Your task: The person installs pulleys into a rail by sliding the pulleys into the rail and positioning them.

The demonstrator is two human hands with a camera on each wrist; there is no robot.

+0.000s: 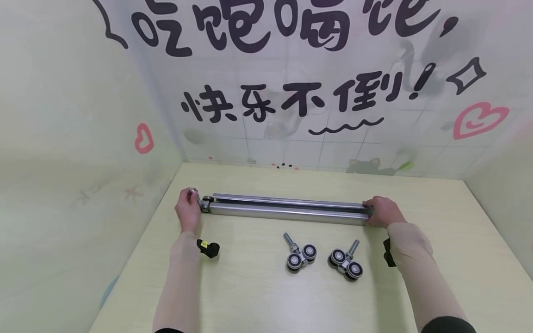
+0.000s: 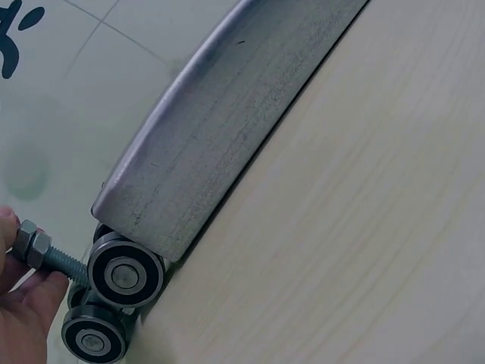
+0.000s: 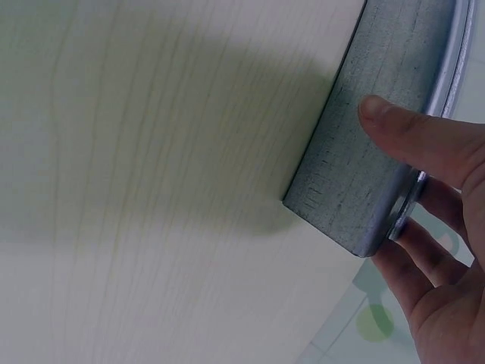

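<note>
A long metal channel rail (image 1: 287, 214) lies across the table, its slot facing up. At its left end sits a roller trolley (image 1: 206, 204) with a threaded bolt. My left hand (image 1: 188, 212) pinches that bolt near its nuts (image 2: 32, 244). In the left wrist view, the upper wheel (image 2: 125, 277) is right at the rail's end and the lower wheel (image 2: 92, 341) is outside it. My right hand (image 1: 385, 212) grips the rail's right end, with the thumb (image 3: 402, 133) on the near side wall and the other fingers around the far side.
Two more roller trolleys, one on the left (image 1: 300, 259) and one on the right (image 1: 346, 266), lie on the pale wood-grain table (image 1: 258, 296) in front of the rail. A wall (image 1: 283, 148) with printed lettering stands behind, and another wall (image 1: 83, 208) borders the left side.
</note>
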